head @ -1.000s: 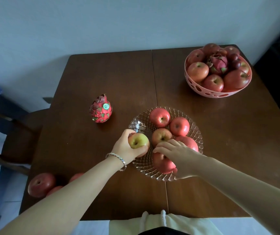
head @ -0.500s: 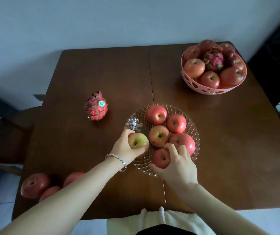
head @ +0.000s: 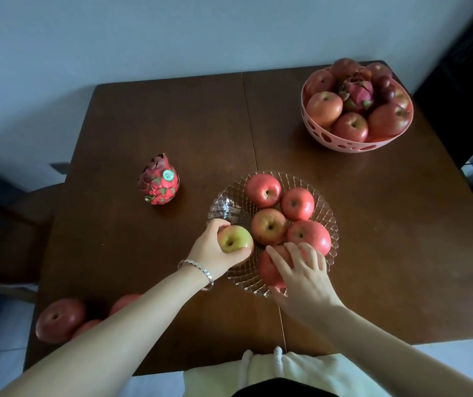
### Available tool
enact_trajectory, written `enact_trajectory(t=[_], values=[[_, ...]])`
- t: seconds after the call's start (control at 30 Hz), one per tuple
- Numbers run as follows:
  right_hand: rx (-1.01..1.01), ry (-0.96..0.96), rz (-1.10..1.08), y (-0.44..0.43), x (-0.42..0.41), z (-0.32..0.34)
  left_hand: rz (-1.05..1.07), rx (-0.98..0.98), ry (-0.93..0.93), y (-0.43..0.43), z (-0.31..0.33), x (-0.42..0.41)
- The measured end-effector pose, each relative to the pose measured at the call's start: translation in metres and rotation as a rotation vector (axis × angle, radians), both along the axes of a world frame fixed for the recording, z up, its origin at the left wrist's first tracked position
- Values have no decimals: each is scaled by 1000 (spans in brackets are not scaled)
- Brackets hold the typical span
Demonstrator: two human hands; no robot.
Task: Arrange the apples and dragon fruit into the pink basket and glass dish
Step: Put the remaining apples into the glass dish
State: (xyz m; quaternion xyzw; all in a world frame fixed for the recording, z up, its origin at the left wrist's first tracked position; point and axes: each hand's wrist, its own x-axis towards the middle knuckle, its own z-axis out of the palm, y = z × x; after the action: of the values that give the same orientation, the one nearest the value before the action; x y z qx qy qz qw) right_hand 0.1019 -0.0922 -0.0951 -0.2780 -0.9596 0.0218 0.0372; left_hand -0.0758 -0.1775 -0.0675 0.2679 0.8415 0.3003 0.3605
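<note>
The glass dish (head: 226, 206) sits mid-table and holds several red apples (head: 263, 189). My left hand (head: 211, 250) grips a yellow-green apple (head: 234, 238) at the dish's left rim. My right hand (head: 304, 277) lies over a red apple (head: 269, 270) at the dish's near edge, fingers wrapped on it. A dragon fruit (head: 159, 180) with a green sticker stands on the table left of the dish. The pink basket (head: 352, 144) at the far right holds several apples and another dragon fruit (head: 357, 93).
Three loose red apples (head: 59, 319) lie at the table's near left corner, partly hidden by my left forearm. A dark chair (head: 9, 213) stands off the table's left side. The wooden table (head: 401, 239) meets a wall at the back.
My right hand has shifted slightly over the near red apple, fingers spreading across its top. My left hand keeps the yellow-green apple at the dish's left rim. The camera view drifted a little.
</note>
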Motion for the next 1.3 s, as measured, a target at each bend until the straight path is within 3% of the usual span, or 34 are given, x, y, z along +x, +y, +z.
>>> enact_trajectory(t=[0.2,0.6,0.8,0.93,1.03,1.2,1.3], values=[[-65,7,-32,-4,-8,-6,-35,0,29,-1,1,-1],[-145,-45,89,19,-12,0,-304,-124,67,19,7,-4],[-322,-44,41,18,-22,17,-401,-214,113,17,9,1],[-489,87,123,18,-43,28,-311,-155,227,9,3,15],[-644,-3,129,21,-60,33,-224,-95,269,5,1,20],[-556,-122,57,25,-77,40,-212,-103,260,-8,13,14],[-556,-251,24,23,-91,50,-171,-195,468,-32,24,0]])
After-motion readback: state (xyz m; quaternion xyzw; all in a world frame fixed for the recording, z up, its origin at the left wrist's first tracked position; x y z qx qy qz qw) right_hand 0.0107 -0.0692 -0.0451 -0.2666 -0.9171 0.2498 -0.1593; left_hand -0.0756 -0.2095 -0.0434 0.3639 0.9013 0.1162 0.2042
